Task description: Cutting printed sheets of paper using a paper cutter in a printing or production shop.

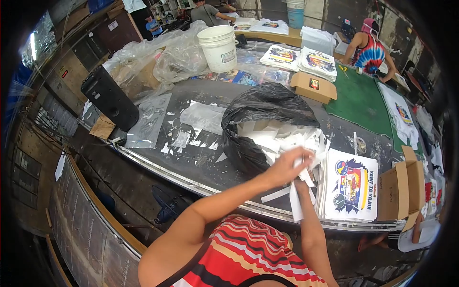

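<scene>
A black plastic bag [239, 153] lies open on the dark table, filled with white paper scraps [267, 131]. At its near right edge, my left hand [290, 163] reaches across with curled fingers, somewhat blurred, closed around white paper strips [296, 203], some of which hang down. My right hand [303, 184] is just under it at the same strips; its fingers are hidden by the left hand and the paper. Right beside my hands lies a stack of white printed sheets [351, 186] with a colourful design on top.
An open cardboard box [399, 191] stands right of the stack. Farther back are a white bucket [217, 48], a flat brown box [313, 88], more printed stacks [318, 62] and a green mat [358, 105]. A black speaker [110, 98] stands left. Co-workers [368, 50] work at the far side.
</scene>
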Demonstrator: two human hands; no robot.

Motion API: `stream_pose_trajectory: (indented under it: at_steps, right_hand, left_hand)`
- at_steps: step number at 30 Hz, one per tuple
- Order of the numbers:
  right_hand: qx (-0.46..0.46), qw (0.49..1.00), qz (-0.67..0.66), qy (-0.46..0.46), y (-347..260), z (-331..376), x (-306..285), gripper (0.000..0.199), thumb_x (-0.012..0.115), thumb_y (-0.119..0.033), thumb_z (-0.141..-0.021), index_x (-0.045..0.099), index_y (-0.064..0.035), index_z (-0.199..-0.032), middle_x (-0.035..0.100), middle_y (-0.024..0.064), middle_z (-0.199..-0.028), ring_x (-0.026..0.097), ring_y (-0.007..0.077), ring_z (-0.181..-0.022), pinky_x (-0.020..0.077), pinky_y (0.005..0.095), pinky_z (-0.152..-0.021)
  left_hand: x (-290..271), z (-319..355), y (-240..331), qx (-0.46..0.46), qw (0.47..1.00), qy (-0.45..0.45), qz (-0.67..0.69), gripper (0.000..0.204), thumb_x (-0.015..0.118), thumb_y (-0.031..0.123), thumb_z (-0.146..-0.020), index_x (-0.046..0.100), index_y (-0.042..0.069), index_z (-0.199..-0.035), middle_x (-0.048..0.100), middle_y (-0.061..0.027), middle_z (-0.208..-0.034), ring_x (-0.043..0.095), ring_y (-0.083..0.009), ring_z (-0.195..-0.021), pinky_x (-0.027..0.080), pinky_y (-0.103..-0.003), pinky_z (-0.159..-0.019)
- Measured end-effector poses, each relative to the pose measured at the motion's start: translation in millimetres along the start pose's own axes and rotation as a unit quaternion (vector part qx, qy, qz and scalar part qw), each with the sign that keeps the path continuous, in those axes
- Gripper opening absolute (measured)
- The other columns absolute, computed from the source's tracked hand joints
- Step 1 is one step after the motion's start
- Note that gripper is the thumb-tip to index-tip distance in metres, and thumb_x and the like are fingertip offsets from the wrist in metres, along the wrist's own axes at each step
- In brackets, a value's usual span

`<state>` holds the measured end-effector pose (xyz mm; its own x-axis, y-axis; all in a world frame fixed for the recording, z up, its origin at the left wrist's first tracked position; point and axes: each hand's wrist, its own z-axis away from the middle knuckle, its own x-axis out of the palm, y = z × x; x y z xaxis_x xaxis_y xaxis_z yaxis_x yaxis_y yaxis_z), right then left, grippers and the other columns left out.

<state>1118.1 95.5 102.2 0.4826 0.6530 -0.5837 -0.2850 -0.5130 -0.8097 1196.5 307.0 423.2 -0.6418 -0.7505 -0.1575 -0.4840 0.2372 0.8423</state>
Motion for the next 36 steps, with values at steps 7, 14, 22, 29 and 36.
stream_pose_trajectory:
  at_steps: [7, 14, 22, 29, 36]
  right_hand:
    - [-0.100, 0.963, 0.234, 0.093, 15.6, 11.3, 22.6, 0.076, 0.078, -0.033, -0.077, 0.050, -0.0161, -0.146, 0.028, 0.0370, -0.153, 0.026, 0.0528, -0.142, 0.0232, 0.0654, -0.115]
    - [0.104, 0.850, -0.498, 0.138, -18.8, -37.2, -15.8, 0.035, 0.057, -0.016, -0.099, 0.060, 0.0017, -0.129, 0.067, 0.0114, -0.117, 0.067, 0.0195, -0.098, 0.0565, 0.0309, -0.083]
    - [-0.197, 0.940, -0.181, 0.211, -210.0, -89.3, -26.3, 0.030, 0.057, -0.022, -0.101, 0.068, 0.0035, -0.113, 0.066, 0.0213, -0.106, 0.060, 0.0356, -0.101, 0.0459, 0.0442, -0.095]
    - [-0.137, 0.874, 0.298, -0.359, -300.9, -94.3, -3.8, 0.045, 0.064, -0.026, -0.087, 0.065, -0.0118, -0.130, 0.069, 0.0187, -0.122, 0.065, 0.0366, -0.115, 0.0504, 0.0458, -0.098]
    - [-0.345, 0.881, 0.039, -0.321, -342.1, -123.2, -109.7, 0.035, 0.063, -0.045, -0.095, 0.076, -0.0220, -0.118, 0.069, 0.0192, -0.124, 0.066, 0.0354, -0.116, 0.0515, 0.0397, -0.097]
  left_hand:
    - [-70.9, -52.2, -72.1, -0.039, 0.841, -0.260, -0.473, 0.050, 0.072, 0.021, -0.086, 0.057, 0.007, -0.131, 0.049, -0.0167, -0.144, 0.056, -0.0394, -0.122, 0.047, -0.048, -0.099]
    - [-74.3, 27.7, -39.4, 0.077, 0.829, -0.224, -0.506, 0.067, 0.069, 0.044, -0.090, 0.049, 0.013, -0.145, 0.037, -0.0149, -0.159, 0.033, -0.0441, -0.144, 0.024, -0.068, -0.115]
    - [-75.1, 41.3, -34.0, -0.060, 0.710, -0.309, -0.630, 0.044, 0.064, 0.005, -0.080, 0.061, 0.008, -0.123, 0.062, -0.0111, -0.121, 0.055, -0.0300, -0.118, 0.042, -0.063, -0.094]
    - [-95.6, 31.1, -8.1, -0.018, 0.780, -0.275, -0.562, 0.029, 0.077, 0.018, -0.078, 0.075, 0.011, -0.105, 0.059, -0.0048, -0.136, 0.049, -0.0299, -0.131, 0.033, -0.053, -0.111]
    - [-110.3, 44.6, 17.0, -0.045, 0.847, -0.219, -0.483, 0.021, 0.073, 0.011, -0.081, 0.075, 0.007, -0.102, 0.058, -0.0068, -0.130, 0.049, -0.0310, -0.125, 0.036, -0.047, -0.107]
